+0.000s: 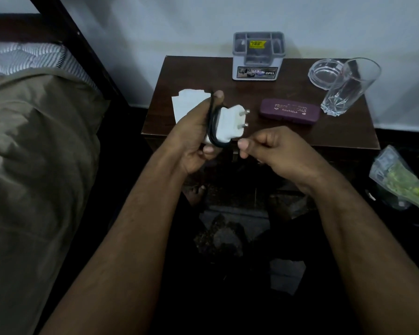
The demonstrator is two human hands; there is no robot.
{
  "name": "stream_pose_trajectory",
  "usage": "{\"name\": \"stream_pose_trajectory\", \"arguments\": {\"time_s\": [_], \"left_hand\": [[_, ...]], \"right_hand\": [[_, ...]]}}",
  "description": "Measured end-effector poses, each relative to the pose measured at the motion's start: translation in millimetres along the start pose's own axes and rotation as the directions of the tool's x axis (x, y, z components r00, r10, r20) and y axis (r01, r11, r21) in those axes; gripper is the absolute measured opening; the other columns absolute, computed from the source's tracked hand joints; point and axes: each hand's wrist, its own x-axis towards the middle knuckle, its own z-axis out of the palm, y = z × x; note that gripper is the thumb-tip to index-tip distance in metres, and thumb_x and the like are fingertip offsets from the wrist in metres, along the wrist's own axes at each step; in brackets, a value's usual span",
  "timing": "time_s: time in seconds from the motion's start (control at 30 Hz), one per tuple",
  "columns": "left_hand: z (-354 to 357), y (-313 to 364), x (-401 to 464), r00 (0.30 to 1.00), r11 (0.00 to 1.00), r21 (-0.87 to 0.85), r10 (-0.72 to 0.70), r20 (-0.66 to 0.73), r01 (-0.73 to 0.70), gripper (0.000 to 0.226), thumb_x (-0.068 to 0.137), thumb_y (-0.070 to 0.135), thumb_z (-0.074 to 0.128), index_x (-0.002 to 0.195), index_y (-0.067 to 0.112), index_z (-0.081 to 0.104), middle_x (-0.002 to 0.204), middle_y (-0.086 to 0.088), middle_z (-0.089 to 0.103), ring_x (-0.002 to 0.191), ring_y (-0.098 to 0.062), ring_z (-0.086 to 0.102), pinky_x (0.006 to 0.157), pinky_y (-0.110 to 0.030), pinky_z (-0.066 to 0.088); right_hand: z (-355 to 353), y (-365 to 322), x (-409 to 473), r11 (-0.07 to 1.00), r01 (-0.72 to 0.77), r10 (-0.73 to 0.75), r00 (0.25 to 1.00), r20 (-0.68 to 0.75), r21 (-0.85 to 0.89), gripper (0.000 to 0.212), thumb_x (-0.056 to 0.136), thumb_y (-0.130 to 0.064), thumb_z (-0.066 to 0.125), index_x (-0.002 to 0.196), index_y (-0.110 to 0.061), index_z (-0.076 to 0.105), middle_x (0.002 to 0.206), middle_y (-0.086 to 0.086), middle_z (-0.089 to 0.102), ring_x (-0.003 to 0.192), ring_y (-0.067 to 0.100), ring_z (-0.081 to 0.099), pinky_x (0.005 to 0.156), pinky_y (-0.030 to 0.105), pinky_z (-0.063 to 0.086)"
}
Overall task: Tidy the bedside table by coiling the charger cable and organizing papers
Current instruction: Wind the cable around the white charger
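Head view: the left hand (196,131) holds the white charger (229,125) above the bedside table's (252,93) front edge, black cable (212,122) looped round it. The right hand (269,145) is curled narrow, pinching what is probably the cable end, too dark to confirm. Risk: loops slipping loose if the left grip relaxes. The papers (188,102) lie on the table, partly hidden behind the left hand. The floor below is unreadable.

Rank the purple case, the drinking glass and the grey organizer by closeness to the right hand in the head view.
From the right hand:
1. Purple case, just beyond it on the table.
2. Drinking glass, farther right.
3. Grey organizer, against the back wall.
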Motion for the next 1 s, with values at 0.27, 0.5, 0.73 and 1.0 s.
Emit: {"name": "stream_pose_trajectory", "arguments": {"time_s": [0.27, 0.5, 0.73, 1.0], "left_hand": [[1, -20, 0, 0.982, 0.856, 0.491, 0.092, 0.164, -0.162, 0.033, 0.101, 0.046, 0.056, 0.085, 0.019, 0.065, 0.06, 0.004, 0.06, 0.039, -0.007, 0.049, 0.033, -0.016, 0.032], [16, -26, -1, 0.818, 0.272, 0.928, 0.572, 0.057, -0.255, 0.031, 0.101, 0.043, 0.045, 0.084, 0.017, 0.047, 0.063, 0.003, 0.051, 0.066, -0.028, 0.06, 0.056, -0.04, 0.049], [12, -19, 5, 0.596, 0.442, 0.878, 0.761, -0.258, -0.185, 0.025, 0.106, 0.03, 0.043, 0.086, 0.015, 0.05, 0.071, 0.002, 0.05, 0.073, -0.036, 0.058, 0.062, -0.031, 0.025], [-2, -4, 10, 0.727, 0.913, 0.046, 0.353, -0.589, -0.405, 0.035, 0.106, 0.027, 0.049, 0.073, 0.018, 0.052, 0.072, -0.006, 0.051, 0.073, -0.028, 0.048, 0.056, -0.033, 0.042]], "right_hand": [[-4, 5, 6, 0.921, -0.065, -0.066, 0.945, -0.319, -0.384, 0.034, 0.093, -0.049, 0.063, 0.075, -0.021, 0.071, 0.063, -0.003, 0.064, 0.064, 0.02, 0.063, 0.061, 0.035, 0.046], [14, -2, 10, 1.0, 0.003, -0.017, 0.901, -0.433, -0.031, 0.041, 0.101, -0.043, 0.056, 0.081, -0.013, 0.075, 0.073, -0.008, 0.075, 0.069, 0.005, 0.068, 0.07, 0.028, 0.052], [33, -24, -1, 0.96, 0.28, -0.273, 0.921, -0.278, -0.016, 0.034, 0.107, -0.032, 0.045, 0.079, -0.023, 0.065, 0.059, -0.023, 0.056, 0.058, -0.003, 0.052, 0.063, 0.013, 0.036], [35, -15, -4, 0.937, 0.317, -0.287, 0.939, 0.191, -0.148, 0.028, 0.108, -0.027, 0.043, 0.088, -0.021, 0.061, 0.057, -0.019, 0.047, 0.055, 0.003, 0.047, 0.058, 0.012, 0.034]]}}
